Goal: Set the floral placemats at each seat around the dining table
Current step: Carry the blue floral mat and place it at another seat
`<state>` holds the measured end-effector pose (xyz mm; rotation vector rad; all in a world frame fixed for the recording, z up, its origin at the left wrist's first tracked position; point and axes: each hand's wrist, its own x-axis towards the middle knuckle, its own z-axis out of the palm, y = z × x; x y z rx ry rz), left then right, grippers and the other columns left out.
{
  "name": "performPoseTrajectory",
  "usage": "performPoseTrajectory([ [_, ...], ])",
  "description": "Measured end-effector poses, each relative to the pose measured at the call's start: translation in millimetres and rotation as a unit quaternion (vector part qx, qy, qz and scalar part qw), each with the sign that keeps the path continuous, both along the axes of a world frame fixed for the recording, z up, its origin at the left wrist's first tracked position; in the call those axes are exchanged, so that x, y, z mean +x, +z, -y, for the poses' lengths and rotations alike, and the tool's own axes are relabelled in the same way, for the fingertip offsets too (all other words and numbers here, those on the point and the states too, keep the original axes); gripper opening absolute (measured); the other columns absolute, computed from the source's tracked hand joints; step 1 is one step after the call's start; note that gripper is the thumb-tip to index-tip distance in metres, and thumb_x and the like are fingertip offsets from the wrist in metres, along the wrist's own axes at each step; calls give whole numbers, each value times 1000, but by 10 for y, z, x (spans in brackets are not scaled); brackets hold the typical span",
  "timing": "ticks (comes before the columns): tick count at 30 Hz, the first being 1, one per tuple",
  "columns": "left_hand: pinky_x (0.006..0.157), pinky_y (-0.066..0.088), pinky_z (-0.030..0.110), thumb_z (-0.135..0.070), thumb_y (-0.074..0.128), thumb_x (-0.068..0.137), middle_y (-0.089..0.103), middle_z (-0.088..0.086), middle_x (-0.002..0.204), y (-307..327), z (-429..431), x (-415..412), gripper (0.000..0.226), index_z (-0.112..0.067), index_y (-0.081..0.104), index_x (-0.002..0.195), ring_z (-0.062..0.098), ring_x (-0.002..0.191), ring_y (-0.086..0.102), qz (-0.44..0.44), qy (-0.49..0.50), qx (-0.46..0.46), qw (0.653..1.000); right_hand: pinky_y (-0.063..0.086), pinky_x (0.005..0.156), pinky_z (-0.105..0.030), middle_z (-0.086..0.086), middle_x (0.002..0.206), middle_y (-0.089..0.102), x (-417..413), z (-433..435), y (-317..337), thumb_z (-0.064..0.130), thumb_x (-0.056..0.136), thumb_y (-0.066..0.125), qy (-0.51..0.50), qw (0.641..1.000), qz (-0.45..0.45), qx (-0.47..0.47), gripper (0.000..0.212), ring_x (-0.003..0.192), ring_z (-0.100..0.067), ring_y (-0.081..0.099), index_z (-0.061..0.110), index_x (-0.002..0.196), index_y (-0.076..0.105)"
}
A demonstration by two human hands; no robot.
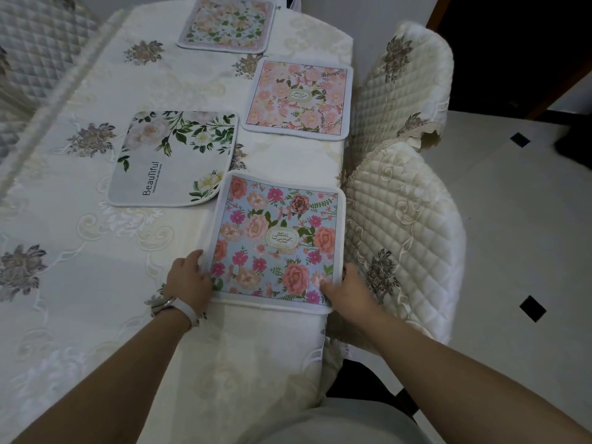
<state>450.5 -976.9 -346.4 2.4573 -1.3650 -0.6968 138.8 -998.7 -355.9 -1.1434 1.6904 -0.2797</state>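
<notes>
A blue floral placemat [275,238] lies near the table's right edge, in front of the nearer chair. My left hand [190,278] grips its near-left corner and my right hand [347,288] grips its near-right corner. A pink floral placemat [299,97] lies farther along the same edge. A grey-white placemat [173,158] printed "Beautiful" sits toward the table's middle, its corner touching or slightly under the blue one. Another pale floral placemat [227,24] lies at the far end.
The table [80,251] wears a cream embroidered cloth. Two quilted cream chairs [403,232] [407,81] stand tight against the right edge. A quilted chair back [35,43] shows at far left. White tiled floor with black diamonds lies to the right.
</notes>
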Motion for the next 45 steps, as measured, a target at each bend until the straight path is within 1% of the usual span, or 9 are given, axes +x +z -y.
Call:
performPoseTrajectory([
  [2, 86, 50, 49, -27, 65, 84, 55, 21, 119, 5, -95, -49, 57, -14, 48, 136, 39, 102, 55, 41, -73, 3, 996, 50, 99, -46, -8, 129, 45, -17, -57, 50, 37, 87, 67, 45, 991, -80, -94, 59, 114, -25, 53, 16, 135, 39],
  [5, 100, 41, 48, -50, 62, 82, 46, 17, 138, 20, -212, -137, 68, -23, 42, 141, 36, 122, 46, 69, -161, 25, 984, 40, 109, -47, -13, 142, 36, -27, -131, 104, 39, 84, 62, 195, 940, -194, -201, 69, 130, -31, 39, 20, 142, 32],
  [8, 112, 27, 48, -74, 44, 72, 28, 8, 154, -45, -309, -153, 84, -32, 34, 145, 33, 139, 26, 106, -228, 61, 966, 28, 116, -51, -15, 154, 29, 20, -167, 105, 49, 84, 56, 307, 892, -256, -214, 58, 143, -34, 25, 25, 135, 41],
  [11, 115, 20, 49, -81, 36, 67, 16, 4, 160, -84, -373, -179, 94, -34, 26, 149, 33, 145, 14, 116, -246, 81, 959, 23, 116, -50, -10, 159, 27, 73, -191, 129, 50, 88, 50, 337, 879, -271, -199, 50, 147, -29, 20, 26, 131, 46],
  [18, 118, 17, 48, -72, 50, 75, 7, 1, 161, 52, -241, -195, 88, -36, 18, 150, 29, 146, 8, 108, -256, 139, 951, 37, 102, -49, -6, 141, 41, 144, -173, 230, 46, 89, 48, 340, 877, -280, -191, 39, 130, -27, 40, 23, 121, 49],
  [23, 114, 26, 44, -59, 48, 81, 23, 4, 157, 188, -309, -253, 71, -32, 31, 145, 26, 141, 25, 97, -263, 117, 953, 39, 100, -45, -4, 136, 42, 198, -269, 333, 41, 89, 49, 357, 880, -270, -158, 39, 127, -26, 40, 23, 124, 50],
  [29, 115, 23, 45, -52, 49, 84, 15, 2, 160, 52, -873, -252, 69, -31, 28, 147, 25, 145, 17, 78, -280, 117, 950, 35, 106, -46, -7, 150, 32, 288, -557, 371, 36, 87, 50, 389, 874, -260, -133, 55, 136, -29, 32, 20, 139, 42],
  [40, 114, 28, 37, -54, 45, 83, 19, -1, 159, 207, -1730, -218, 70, -31, 28, 148, 20, 143, 22, 13, -157, 148, 976, 38, 102, -43, -7, 139, 43, 458, -534, 401, 34, 90, 45, 442, 853, -223, -165, 50, 125, -28, 42, 17, 138, 45],
  [45, 109, 34, 37, -51, 53, 84, 36, 1, 151, 531, -1951, -127, 70, -24, 34, 146, 21, 137, 34, 16, -52, 48, 997, 41, 100, -41, -4, 141, 46, 816, -616, 511, 34, 93, 48, 469, 839, -161, -223, 49, 123, -26, 47, 18, 139, 48],
])
